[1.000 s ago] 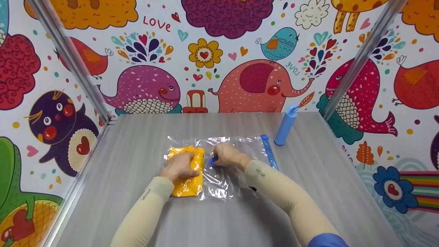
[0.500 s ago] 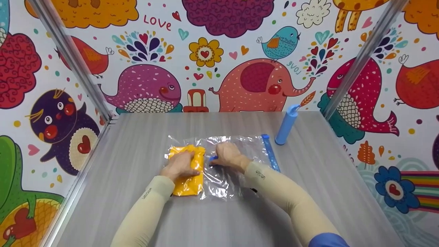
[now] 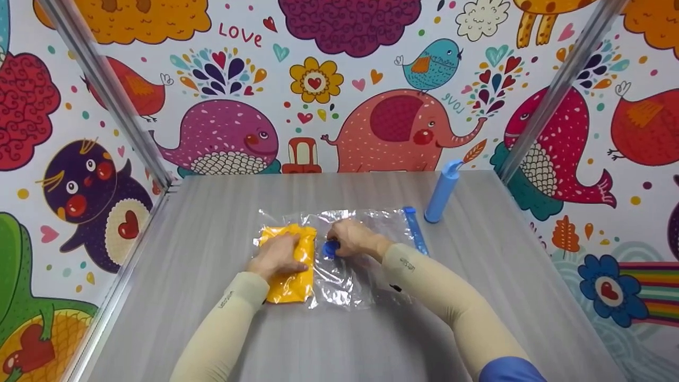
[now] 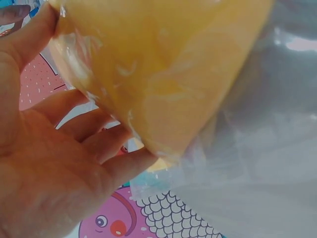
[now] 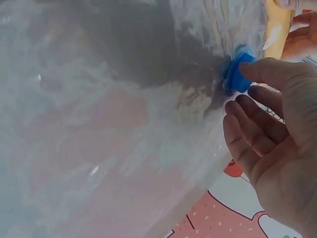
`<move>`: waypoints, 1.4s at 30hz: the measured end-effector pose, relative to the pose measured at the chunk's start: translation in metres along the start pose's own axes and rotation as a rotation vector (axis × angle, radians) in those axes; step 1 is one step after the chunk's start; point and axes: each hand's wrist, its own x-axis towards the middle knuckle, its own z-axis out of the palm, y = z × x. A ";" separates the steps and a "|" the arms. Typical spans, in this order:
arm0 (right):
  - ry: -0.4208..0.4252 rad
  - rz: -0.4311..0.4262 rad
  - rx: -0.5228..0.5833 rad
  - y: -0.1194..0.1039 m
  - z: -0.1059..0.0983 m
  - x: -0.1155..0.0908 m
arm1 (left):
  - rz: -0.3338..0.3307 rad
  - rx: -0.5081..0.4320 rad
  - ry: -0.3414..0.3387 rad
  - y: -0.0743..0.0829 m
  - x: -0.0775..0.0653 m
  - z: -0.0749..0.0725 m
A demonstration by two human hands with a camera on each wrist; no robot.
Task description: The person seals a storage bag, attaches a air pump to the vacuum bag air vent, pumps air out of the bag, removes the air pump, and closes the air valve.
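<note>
A clear plastic storage bag (image 3: 337, 294) lies flat on the table, with a blue zip strip (image 3: 416, 231) along its right end. A yellow packet (image 3: 290, 291) shows beneath the clear film at the bag's left end. My left hand (image 3: 276, 257) rests on that packet, fingers and thumb spread; the left wrist view has the fingertips touching its edge. Near the bag's middle, my right hand (image 3: 356, 239) pinches a round blue valve cap (image 5: 238, 75) between thumb and forefinger. The other right fingers bend loosely beside it.
A light blue hand pump (image 3: 442, 196) stands upright on the table, just beyond the zip end of the bag. Cartoon-printed walls (image 3: 313, 32) and metal posts (image 3: 557, 85) enclose the grey table (image 3: 201, 239) at the back and sides.
My right fingers have shifted on the blue valve cap, and more of its round face shows now. The left hand stays in place on the yellow packet.
</note>
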 end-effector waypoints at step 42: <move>0.080 -0.046 -0.122 -0.007 0.014 -0.008 | -0.004 0.033 0.006 0.001 0.001 0.000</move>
